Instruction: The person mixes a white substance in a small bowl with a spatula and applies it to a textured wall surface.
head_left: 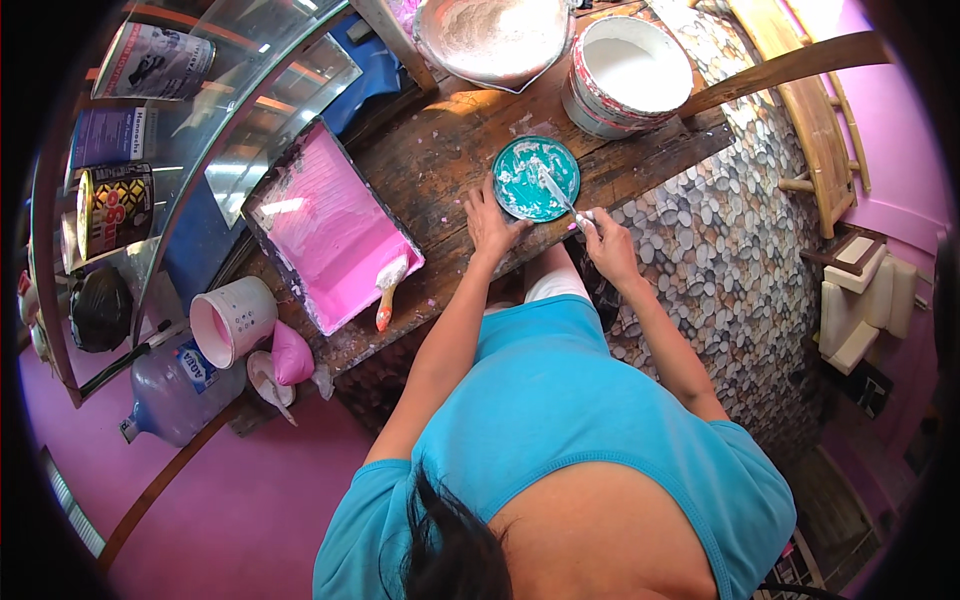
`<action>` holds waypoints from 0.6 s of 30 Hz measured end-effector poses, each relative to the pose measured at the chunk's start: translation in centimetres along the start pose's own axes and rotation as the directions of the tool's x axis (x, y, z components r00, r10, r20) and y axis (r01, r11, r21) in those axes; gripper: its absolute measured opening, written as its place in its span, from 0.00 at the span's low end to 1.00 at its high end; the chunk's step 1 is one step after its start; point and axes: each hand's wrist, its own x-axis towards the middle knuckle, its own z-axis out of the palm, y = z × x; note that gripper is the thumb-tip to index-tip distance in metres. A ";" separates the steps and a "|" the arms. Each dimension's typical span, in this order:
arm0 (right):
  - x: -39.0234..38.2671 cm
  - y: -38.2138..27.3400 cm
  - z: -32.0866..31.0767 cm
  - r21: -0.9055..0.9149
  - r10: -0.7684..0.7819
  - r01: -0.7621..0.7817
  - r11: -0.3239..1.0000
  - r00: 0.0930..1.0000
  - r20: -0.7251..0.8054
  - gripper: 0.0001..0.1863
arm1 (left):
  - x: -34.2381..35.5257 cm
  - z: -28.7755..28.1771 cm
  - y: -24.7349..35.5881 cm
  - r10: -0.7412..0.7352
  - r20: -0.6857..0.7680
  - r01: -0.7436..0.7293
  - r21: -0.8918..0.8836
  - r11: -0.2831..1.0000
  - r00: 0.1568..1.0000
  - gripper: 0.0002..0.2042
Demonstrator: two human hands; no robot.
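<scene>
The wooden table (450,140) here is scuffed, a ridged, pink-coated tray (335,225) on its left. By the near edge lies a round teal lid (515,180), streaked with white paste (531,163). The left hand (488,225), half open, touches its rim; the right hand (610,250) grips a spatula (557,190) over it.

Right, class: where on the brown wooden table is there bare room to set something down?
Bare brown wooden table shows between the pink-coated rectangular tray and round teal lid. Another patch lies right of the lid, in front of the round white bucket. Crowded: the far edge, with bucket and pale round basin.
</scene>
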 end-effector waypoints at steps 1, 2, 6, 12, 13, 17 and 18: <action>-0.1 1.2 0.6 -0.009 -0.037 0.037 0.999 0.999 -0.031 0.09 | -0.2 0.0 0.0 0.008 0.008 -0.008 0.004 1.000 1.000 0.58; -0.5 2.4 1.1 -0.019 -0.074 0.073 0.997 0.995 -0.062 0.09 | -0.4 -0.1 0.0 0.017 0.017 -0.017 0.009 1.000 1.000 0.58; -0.2 0.8 0.2 0.374 0.324 -0.405 0.834 0.909 0.263 0.11 | -0.9 0.0 -0.1 0.118 -0.079 -0.115 0.039 0.993 0.990 0.56; -1.0 1.7 2.1 0.664 0.278 -0.467 0.583 0.884 0.377 0.14 | -5.5 -0.7 0.6 -0.027 0.265 0.105 -0.284 0.953 0.964 0.29; -1.1 1.4 2.5 0.664 0.297 -0.496 0.560 0.868 0.398 0.14 | -5.9 -1.5 1.3 -0.047 0.478 0.237 -0.346 0.908 0.877 0.26; -1.9 -0.3 4.1 0.651 0.361 -0.523 0.550 0.852 0.380 0.13 | -8.2 -1.5 3.7 0.067 0.563 0.483 -0.758 0.439 0.824 0.21; -2.2 0.1 5.0 0.628 0.354 -0.467 0.622 0.883 0.307 0.14 | -7.4 1.1 1.0 0.132 0.600 0.538 -0.778 0.324 0.789 0.19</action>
